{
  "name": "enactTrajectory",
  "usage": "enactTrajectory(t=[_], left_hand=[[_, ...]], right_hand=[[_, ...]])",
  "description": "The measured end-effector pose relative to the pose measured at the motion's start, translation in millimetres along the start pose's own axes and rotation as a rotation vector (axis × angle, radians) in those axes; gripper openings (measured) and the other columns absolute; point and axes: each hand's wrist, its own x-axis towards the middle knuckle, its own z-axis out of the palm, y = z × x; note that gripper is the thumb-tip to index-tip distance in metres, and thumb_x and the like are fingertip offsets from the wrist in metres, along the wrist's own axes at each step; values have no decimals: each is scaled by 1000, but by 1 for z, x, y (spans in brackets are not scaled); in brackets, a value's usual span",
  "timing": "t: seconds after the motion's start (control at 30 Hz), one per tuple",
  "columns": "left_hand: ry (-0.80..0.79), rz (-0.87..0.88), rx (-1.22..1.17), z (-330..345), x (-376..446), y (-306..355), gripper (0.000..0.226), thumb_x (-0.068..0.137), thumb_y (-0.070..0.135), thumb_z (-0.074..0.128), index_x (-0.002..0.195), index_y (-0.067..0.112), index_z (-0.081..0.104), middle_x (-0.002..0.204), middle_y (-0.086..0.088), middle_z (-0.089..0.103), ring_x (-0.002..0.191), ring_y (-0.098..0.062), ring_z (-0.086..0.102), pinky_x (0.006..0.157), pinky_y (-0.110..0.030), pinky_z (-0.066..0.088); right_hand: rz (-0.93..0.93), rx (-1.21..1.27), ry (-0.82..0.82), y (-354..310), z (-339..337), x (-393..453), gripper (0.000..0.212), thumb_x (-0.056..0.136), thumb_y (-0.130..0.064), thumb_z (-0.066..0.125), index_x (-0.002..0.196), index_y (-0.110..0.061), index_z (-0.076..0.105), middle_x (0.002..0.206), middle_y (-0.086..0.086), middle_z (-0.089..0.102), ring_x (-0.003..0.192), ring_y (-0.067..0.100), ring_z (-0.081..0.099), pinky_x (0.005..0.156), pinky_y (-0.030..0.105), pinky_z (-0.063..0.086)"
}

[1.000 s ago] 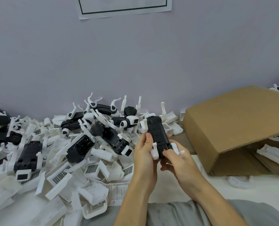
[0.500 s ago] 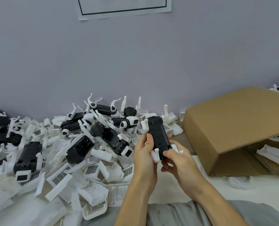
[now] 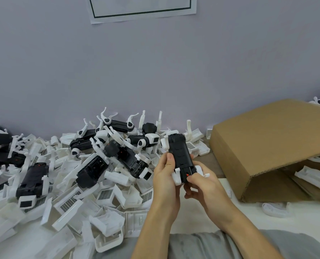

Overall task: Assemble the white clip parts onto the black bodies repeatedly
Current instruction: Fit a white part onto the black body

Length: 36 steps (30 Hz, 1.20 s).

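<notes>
Left hand and right hand both curled tight around a glossy black body with a white clip part, raised above the table. Heaped white-and-black plastic pile crowding left, cardboard box lying open right; narrow bare strip between.

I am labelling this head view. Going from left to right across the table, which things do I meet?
Pile of white and black parts → left hand → black body, held in both hands → right hand → cardboard box.
</notes>
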Motion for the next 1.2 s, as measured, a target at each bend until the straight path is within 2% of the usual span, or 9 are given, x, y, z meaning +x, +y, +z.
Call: enactTrajectory(t=[0.4, 0.53, 0.6, 0.67, 0.77, 0.9, 1.03, 1.1, 1.2], left_hand=[[16, -28, -56, 0, 0, 0, 35, 104, 30, 48, 120, 2, 62, 102, -20, 66, 88, -36, 56, 56, -33, 42], [-21, -19, -122, 0, -3, 4, 48, 86, 37, 59, 119, 3, 66, 104, -18, 71, 80, -33, 63, 52, -30, 45], [-25, 11, -213, -3, -1, 8, 49, 84, 32, 61, 118, -3, 66, 104, -19, 69, 83, -30, 66, 67, -37, 54], [-34, 48, -300, -6, 0, 13, 37, 85, 28, 61, 104, -1, 74, 95, -16, 69, 81, -25, 68, 74, -36, 57], [-78, 60, -430, -7, 0, 23, 27, 87, 27, 61, 85, 10, 82, 88, -6, 73, 75, -16, 71, 67, -26, 59], [-85, 92, -558, -12, 2, 37, 23, 86, 26, 67, 94, 10, 82, 97, -8, 72, 86, -20, 71, 76, -29, 59], [-78, 99, -485, -11, 3, 45, 35, 87, 30, 64, 112, 8, 72, 105, -10, 71, 108, -26, 65, 84, -28, 57], [-66, 120, -431, -7, 4, 45, 27, 82, 33, 68, 97, 12, 75, 97, -7, 72, 96, -21, 68, 72, -24, 59], [9, 111, -304, -6, 5, 41, 21, 73, 41, 73, 73, 20, 76, 73, 1, 68, 61, -10, 64, 51, -20, 51]], right_hand=[[-18, -122, 51, -3, 3, -2, 35, 75, -32, 55, 106, -22, 67, 76, -7, 65, 68, 9, 55, 67, 30, 49], [-14, 19, -7, -3, 3, -2, 35, 78, -24, 59, 111, -19, 68, 91, 6, 71, 76, 18, 62, 70, 30, 51], [-33, 26, 25, -2, 0, -1, 40, 77, -26, 64, 117, -27, 65, 107, 8, 73, 88, 21, 69, 75, 30, 52], [-54, -2, 84, -3, -5, 0, 47, 75, -30, 66, 122, -34, 62, 114, 4, 71, 103, 21, 69, 80, 31, 50], [-80, 52, 102, -6, -12, 0, 51, 75, -27, 61, 125, -33, 62, 113, 3, 70, 107, 25, 66, 83, 35, 48], [-96, -75, 192, -7, -12, 2, 36, 88, -23, 62, 123, -31, 61, 110, 1, 70, 103, 21, 66, 81, 31, 48], [-146, -335, 263, -1, -11, 6, 31, 97, -2, 56, 114, -27, 63, 106, -4, 67, 99, 7, 62, 77, 14, 45], [-176, -515, 240, 3, -11, 4, 31, 95, -1, 56, 114, -23, 64, 110, -9, 65, 99, -5, 59, 76, 8, 43], [-231, -719, 155, 8, -13, 3, 31, 90, 3, 57, 110, -20, 65, 115, -9, 60, 106, -11, 54, 80, 5, 40]])
